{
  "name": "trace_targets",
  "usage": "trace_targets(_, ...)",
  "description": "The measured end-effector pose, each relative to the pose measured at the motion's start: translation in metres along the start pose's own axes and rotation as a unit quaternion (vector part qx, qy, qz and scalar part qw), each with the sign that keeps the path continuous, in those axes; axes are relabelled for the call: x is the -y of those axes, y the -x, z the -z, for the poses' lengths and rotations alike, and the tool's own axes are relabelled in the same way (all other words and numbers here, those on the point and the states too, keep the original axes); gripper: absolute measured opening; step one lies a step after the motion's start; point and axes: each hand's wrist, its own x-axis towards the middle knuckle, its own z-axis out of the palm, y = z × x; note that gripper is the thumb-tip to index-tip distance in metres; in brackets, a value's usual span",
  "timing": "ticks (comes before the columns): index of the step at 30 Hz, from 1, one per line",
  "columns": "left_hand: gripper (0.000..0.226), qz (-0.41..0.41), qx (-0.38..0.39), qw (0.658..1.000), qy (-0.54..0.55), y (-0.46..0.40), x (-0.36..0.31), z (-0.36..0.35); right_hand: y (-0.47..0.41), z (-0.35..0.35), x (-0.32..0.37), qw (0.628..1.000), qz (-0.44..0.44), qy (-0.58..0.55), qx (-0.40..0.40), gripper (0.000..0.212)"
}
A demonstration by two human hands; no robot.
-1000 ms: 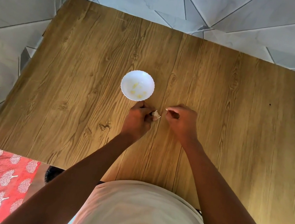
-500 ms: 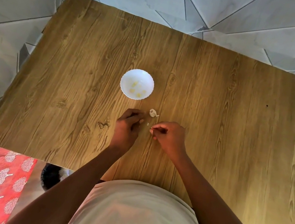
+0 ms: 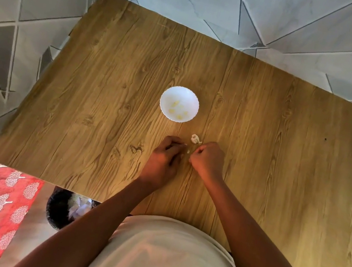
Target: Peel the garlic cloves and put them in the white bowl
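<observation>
Garlic piece (image 3: 195, 139) lies on bench (image 3: 284, 152) at bowl's (image 3: 167, 98) five o'clock; both hands' (image 3: 163, 158) (image 3: 208, 160) fingers curl, contents unclear.

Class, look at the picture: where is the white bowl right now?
In the head view the white bowl stands near the middle of the wooden table, just beyond the left hand, with yellowish peeled cloves inside.
</observation>
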Motion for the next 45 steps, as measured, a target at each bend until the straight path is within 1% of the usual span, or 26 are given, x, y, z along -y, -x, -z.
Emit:
trace_targets(2,0.029,0.003,0.001,1.0,0.006,0.0,0.001,0.001,0.002,0.0,0.007,1.0,-0.006,0.01,-0.009,0.003)
trace_targets(5,0.03,0.006,0.0,1.0,0.007,-0.002,0.001,0.003,0.003,-0.001,0.016,0.999,-0.018,0.032,-0.005,0.021)
trace_targets(6,0.031,0.007,-0.003,1.0,0.009,-0.002,0.0,0.003,0.003,0.0,0.018,0.999,-0.022,0.04,0.003,0.023)
trace_targets(8,0.033,0.015,-0.009,1.0,0.022,-0.002,0.002,0.003,0.002,0.004,0.015,0.999,-0.009,0.031,0.021,0.014)
trace_targets(9,0.034,0.022,-0.011,0.999,0.038,-0.002,0.002,0.003,0.002,0.007,0.01,0.999,0.005,0.011,0.036,0.007)
trace_targets(10,0.035,0.029,-0.012,0.998,0.058,-0.001,0.003,0.004,0.003,0.012,0.006,0.998,0.015,-0.018,0.057,0.006)
trace_targets(12,0.035,0.049,0.001,0.993,0.105,-0.002,-0.001,0.006,0.01,0.022,-0.004,0.989,0.01,-0.112,0.1,0.008)
trace_targets(14,0.031,0.074,0.015,0.987,0.142,-0.004,-0.007,0.007,0.019,0.029,-0.011,0.971,0.003,-0.207,0.121,0.007)
trace_targets(18,0.019,0.105,0.001,0.979,0.173,-0.005,-0.019,0.004,0.027,0.029,-0.019,0.958,0.003,-0.264,0.114,0.003)
trace_targets(20,0.018,0.109,-0.01,0.978,0.177,-0.005,-0.022,0.002,0.029,0.027,-0.021,0.954,-0.008,-0.279,0.114,0.012)
trace_targets(22,0.018,0.103,-0.017,0.981,0.164,-0.005,-0.027,0.0,0.033,0.028,-0.024,0.945,-0.012,-0.308,0.106,0.014)
trace_targets(25,0.016,0.11,-0.048,0.984,0.134,-0.004,-0.036,-0.003,0.037,0.029,-0.026,0.931,0.007,-0.352,0.092,0.005)
trace_targets(27,0.017,0.121,-0.061,0.982,0.134,-0.003,-0.042,-0.004,0.037,0.028,-0.027,0.946,0.054,-0.313,0.066,0.008)
trace_targets(29,0.02,0.148,-0.062,0.976,0.146,-0.002,-0.048,-0.004,0.035,0.027,-0.029,0.971,0.145,-0.189,0.027,0.01)
trace_targets(30,0.025,0.175,-0.06,0.97,0.16,-0.002,-0.051,-0.004,0.034,0.027,-0.03,0.973,0.203,-0.113,0.006,0.012)
trace_targets(31,0.031,0.205,-0.057,0.961,0.177,-0.002,-0.053,-0.004,0.034,0.028,-0.032,0.964,0.264,-0.034,-0.019,0.014)
trace_targets(32,0.035,0.23,-0.054,0.952,0.193,-0.001,-0.054,-0.004,0.033,0.029,-0.033,0.946,0.318,0.041,-0.044,0.016)
trace_targets(34,0.033,0.261,-0.041,0.939,0.221,-0.001,-0.055,-0.003,0.032,0.035,-0.033,0.895,0.41,0.151,-0.094,0.015)
trace_targets(36,0.024,0.296,-0.03,0.92,0.256,-0.001,-0.055,-0.001,0.03,0.04,-0.032,0.85,0.472,0.209,-0.107,0.017)
trace_targets(37,0.021,0.312,-0.024,0.909,0.274,0.0,-0.055,0.0,0.03,0.041,-0.031,0.835,0.49,0.228,-0.104,0.018)
trace_targets(38,0.018,0.323,-0.018,0.902,0.286,0.0,-0.055,0.001,0.03,0.042,-0.031,0.824,0.502,0.242,-0.103,0.018)
trace_targets(40,0.013,0.326,-0.006,0.901,0.288,0.002,-0.054,0.002,0.031,0.041,-0.033,0.817,0.51,0.254,-0.093,0.017)
trace_targets(41,0.011,0.322,-0.001,0.903,0.285,0.003,-0.054,0.003,0.032,0.04,-0.034,0.825,0.5,0.248,-0.084,0.017)
trace_targets(42,0.011,0.315,0.001,0.906,0.283,0.005,-0.053,0.003,0.031,0.038,-0.036,0.848,0.476,0.223,-0.067,0.018)
trace_targets(44,0.012,0.291,0.005,0.917,0.272,0.008,-0.051,0.002,0.033,0.034,-0.035,0.919,0.377,0.113,0.013,0.018)
trace_targets(45,0.013,0.277,0.006,0.924,0.263,0.011,-0.049,0.002,0.034,0.032,-0.035,0.944,0.322,0.048,0.056,0.016)
